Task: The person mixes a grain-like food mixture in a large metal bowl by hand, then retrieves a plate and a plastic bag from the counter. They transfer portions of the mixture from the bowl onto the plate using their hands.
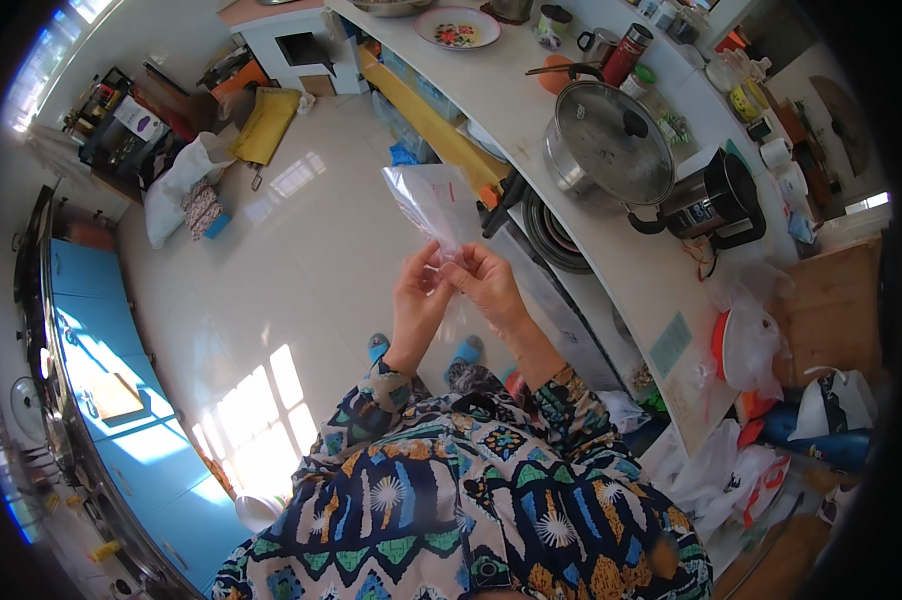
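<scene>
A clear plastic bag (pixel 434 202) with some red print is held upright in front of me, above the tiled floor. My left hand (pixel 421 289) pinches its gathered lower part between thumb and fingers. Against it, my right hand (pixel 490 281) grips the same gathered part from the other side, and the fingertips of the two hands nearly meet. A loose end of the plastic hangs below my fingers. Past the bag, the counter (pixel 530 142) runs along the right, bearing a large steel pot with a glass lid (pixel 612 142).
An enamel plate (pixel 458 28), a red thermos (pixel 628 54) and an electric kettle (pixel 710 199) stand on the counter. Plastic bags (pixel 721 480) crowd its near end. Blue cabinets (pixel 95 330) line the left. A white sack (pixel 177 195) and a yellow bag (pixel 267 124) lie on the floor.
</scene>
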The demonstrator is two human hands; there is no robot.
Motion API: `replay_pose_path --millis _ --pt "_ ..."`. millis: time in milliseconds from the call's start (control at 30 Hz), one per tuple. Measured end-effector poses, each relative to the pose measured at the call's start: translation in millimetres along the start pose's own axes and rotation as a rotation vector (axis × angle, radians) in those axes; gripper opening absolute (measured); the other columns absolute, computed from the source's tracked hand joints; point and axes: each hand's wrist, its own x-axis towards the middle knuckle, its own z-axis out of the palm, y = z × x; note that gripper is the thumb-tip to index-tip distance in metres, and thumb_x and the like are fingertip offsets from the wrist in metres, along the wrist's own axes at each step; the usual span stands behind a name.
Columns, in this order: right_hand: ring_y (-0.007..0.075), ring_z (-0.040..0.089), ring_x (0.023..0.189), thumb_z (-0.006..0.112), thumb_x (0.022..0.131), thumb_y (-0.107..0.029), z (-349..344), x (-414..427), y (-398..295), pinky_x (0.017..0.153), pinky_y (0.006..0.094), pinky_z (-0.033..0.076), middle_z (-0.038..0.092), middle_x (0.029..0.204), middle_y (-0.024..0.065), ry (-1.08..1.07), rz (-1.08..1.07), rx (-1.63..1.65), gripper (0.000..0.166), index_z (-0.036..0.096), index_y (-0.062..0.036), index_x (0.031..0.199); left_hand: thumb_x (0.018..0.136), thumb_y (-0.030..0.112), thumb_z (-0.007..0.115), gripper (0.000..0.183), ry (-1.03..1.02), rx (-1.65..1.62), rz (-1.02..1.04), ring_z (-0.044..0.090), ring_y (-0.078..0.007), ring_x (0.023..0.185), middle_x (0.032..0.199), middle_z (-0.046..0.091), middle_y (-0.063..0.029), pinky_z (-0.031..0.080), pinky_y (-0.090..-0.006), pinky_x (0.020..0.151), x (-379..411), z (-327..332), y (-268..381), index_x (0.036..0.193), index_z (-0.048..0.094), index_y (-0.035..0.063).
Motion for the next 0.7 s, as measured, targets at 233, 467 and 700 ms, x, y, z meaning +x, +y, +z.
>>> replay_pose_path --millis 233,467,700 --pt "0.0086 0.059 0.075 0.06 0.083 -0.011 48.1 41.4 5.5 0.068 0.0222 0.048 0.064 0.088 0.0046 0.095 0.097 0.068 0.015 0.063 -0.0019 0.095 0.081 0.007 0.061 0.041 -0.152 0.063 0.008 0.052 -0.0084 0.082 0.097 0.055 -0.0031 0.046 -0.0217 0.073 45.5 -65.9 32.3 0.119 0.048 -0.0014" --pt "0.0066 0.057 0.073 0.067 0.077 -0.008 104.7 88.3 36.1 0.066 0.0218 0.048 0.062 0.078 0.0019 0.066 -0.083 -0.13 0.009 0.063 -0.0026 0.084 0.082 0.015 0.062 0.035 -0.235 -0.113 -0.168 0.054 -0.0085 0.077 0.09 0.059 -0.0042 0.044 -0.0214 0.069 90.5 -138.5 63.4 0.112 0.055 -0.0002" --pt "0.0085 0.058 0.073 0.062 0.082 -0.009 138.2 123.0 46.1 0.066 0.023 0.049 0.062 0.082 0.0032 0.027 -0.159 -0.36 0.01 0.061 0.0008 0.086 0.082 0.016 0.063 0.03 -0.219 -0.144 -0.212 0.053 -0.0072 0.078 0.086 0.058 -0.0017 0.043 -0.0211 0.068 117.1 -177.3 64.8 0.106 0.057 -0.0015"
